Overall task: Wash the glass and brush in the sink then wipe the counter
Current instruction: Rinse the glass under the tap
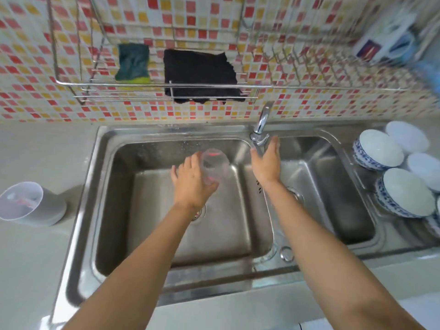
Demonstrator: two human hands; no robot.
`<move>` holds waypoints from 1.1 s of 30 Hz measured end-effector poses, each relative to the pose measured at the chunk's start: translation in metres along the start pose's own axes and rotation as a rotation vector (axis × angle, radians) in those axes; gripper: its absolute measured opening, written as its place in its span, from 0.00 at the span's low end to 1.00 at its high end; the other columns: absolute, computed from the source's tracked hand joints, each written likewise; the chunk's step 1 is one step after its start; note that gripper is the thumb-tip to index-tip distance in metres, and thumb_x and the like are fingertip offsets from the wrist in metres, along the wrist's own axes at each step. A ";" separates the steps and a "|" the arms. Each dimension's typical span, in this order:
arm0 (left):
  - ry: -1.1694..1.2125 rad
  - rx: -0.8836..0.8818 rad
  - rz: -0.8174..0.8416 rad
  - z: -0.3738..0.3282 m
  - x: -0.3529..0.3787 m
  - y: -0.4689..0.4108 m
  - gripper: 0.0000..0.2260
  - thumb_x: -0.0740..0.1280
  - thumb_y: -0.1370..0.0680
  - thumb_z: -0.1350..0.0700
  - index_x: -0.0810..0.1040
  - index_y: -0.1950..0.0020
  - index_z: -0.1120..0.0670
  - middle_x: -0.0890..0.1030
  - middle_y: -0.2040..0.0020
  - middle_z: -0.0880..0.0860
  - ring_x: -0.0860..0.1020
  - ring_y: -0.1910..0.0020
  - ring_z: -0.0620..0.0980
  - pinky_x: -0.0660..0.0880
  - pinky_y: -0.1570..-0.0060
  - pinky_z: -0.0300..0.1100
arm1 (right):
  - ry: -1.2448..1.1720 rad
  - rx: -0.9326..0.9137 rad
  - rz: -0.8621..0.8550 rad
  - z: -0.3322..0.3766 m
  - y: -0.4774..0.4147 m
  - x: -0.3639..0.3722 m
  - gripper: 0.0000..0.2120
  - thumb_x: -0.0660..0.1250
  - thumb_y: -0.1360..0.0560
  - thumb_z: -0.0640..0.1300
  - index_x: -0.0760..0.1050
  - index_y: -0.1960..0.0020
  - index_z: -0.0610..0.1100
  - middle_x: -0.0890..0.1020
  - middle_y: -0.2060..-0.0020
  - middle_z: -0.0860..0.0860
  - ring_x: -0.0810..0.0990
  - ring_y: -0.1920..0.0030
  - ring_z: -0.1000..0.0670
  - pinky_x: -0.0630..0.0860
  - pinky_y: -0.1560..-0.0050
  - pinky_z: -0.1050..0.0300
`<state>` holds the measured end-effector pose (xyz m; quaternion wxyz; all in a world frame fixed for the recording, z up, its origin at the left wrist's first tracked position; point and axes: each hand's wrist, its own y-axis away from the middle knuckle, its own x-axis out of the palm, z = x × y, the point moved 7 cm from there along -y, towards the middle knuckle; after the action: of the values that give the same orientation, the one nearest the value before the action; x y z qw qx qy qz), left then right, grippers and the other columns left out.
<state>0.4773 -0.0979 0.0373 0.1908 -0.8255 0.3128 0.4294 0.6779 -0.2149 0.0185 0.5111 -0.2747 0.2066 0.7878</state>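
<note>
My left hand [191, 179] grips a clear glass [214, 164] with red markings, tilted over the left basin of the steel sink [102, 186]. My right hand [266, 160] reaches with straight fingers to the tap [260, 125], its fingertips at the tap's base. No water stream is plainly visible. A white cup [28, 203] on the counter at the left holds something pink and white, possibly the brush; it is blurred.
A wire rack [166, 86] on the tiled wall carries a green-and-yellow sponge [133, 65] and a black cloth [202, 75]. Several blue-patterned white bowls [381, 151] lie stacked on the drainer at the right. The pale counter [35, 158] runs along the left and front.
</note>
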 end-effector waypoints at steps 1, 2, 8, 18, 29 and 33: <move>0.050 -0.004 0.004 -0.009 0.002 -0.006 0.33 0.75 0.33 0.51 0.67 0.32 0.53 0.75 0.39 0.52 0.73 0.38 0.55 0.57 0.28 0.59 | 0.011 0.002 0.006 0.001 -0.019 -0.001 0.34 0.62 0.21 0.46 0.48 0.23 0.36 0.52 0.23 0.42 0.50 0.23 0.45 0.49 0.25 0.56; 0.111 0.013 0.000 -0.017 0.003 -0.011 0.33 0.76 0.34 0.52 0.67 0.32 0.52 0.76 0.39 0.51 0.73 0.38 0.54 0.58 0.28 0.58 | 0.040 -0.005 0.020 -0.001 -0.034 0.001 0.32 0.61 0.20 0.45 0.51 0.24 0.35 0.55 0.23 0.40 0.54 0.24 0.43 0.52 0.26 0.54; 0.228 0.118 0.030 -0.041 0.011 -0.031 0.32 0.78 0.34 0.55 0.68 0.34 0.55 0.76 0.41 0.50 0.70 0.40 0.53 0.62 0.48 0.34 | 0.319 -0.421 0.139 0.005 -0.043 0.027 0.19 0.59 0.23 0.35 0.70 0.33 0.38 0.74 0.35 0.42 0.72 0.36 0.39 0.64 0.32 0.46; 0.248 0.078 0.118 -0.067 0.034 -0.045 0.34 0.79 0.37 0.48 0.69 0.35 0.49 0.76 0.42 0.49 0.71 0.40 0.52 0.56 0.52 0.29 | 0.442 -0.556 0.282 -0.009 -0.057 0.043 0.27 0.66 0.32 0.31 0.73 0.34 0.42 0.76 0.36 0.48 0.76 0.39 0.43 0.67 0.32 0.50; 0.378 0.005 0.064 -0.072 0.039 -0.027 0.34 0.80 0.36 0.50 0.70 0.34 0.53 0.76 0.39 0.50 0.69 0.41 0.50 0.65 0.43 0.38 | 0.354 -0.509 0.341 -0.015 -0.060 0.043 0.21 0.64 0.30 0.27 0.73 0.37 0.38 0.75 0.37 0.47 0.75 0.40 0.45 0.72 0.37 0.52; 0.412 -0.030 0.027 -0.072 0.042 -0.030 0.34 0.81 0.36 0.50 0.70 0.34 0.52 0.76 0.39 0.49 0.70 0.41 0.52 0.68 0.43 0.41 | 0.249 -0.485 0.356 -0.017 -0.063 0.043 0.23 0.62 0.27 0.29 0.73 0.34 0.41 0.74 0.36 0.47 0.73 0.37 0.46 0.70 0.34 0.48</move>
<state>0.5587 -0.1328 0.0446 0.1047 -0.8944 0.3498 0.2585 0.7252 -0.1713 -0.0250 0.2558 -0.4422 0.1185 0.8515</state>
